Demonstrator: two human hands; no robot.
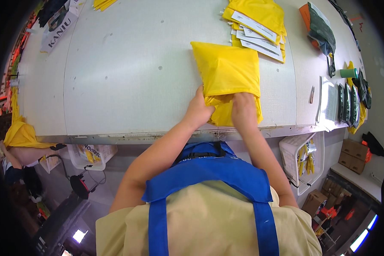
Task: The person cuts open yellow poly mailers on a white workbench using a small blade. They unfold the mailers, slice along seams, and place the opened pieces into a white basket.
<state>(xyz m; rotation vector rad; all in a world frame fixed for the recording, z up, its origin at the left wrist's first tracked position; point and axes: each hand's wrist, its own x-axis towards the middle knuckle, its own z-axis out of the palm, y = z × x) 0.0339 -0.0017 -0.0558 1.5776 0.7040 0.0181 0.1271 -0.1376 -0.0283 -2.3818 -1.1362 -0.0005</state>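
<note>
A squarish folded piece of yellow fabric lies near the table's front edge. Its smooth upper layer ends in a straight hem, and loose yellow folds show below that edge. At its left side, my left hand grips the fabric, thumb on top, the other fingers partly hidden. My right hand is at the opening under the hem, with its fingers tucked into the folds and out of sight. Just beyond lies a stack of similar yellow folded pieces with white printed cards among them.
Toward the right are a dark green and orange bag, a green cylinder, a small knife-like tool, paper sheets and dark packets. White baskets hang below the table edge. At far left, another person's arm is near yellow fabric.
</note>
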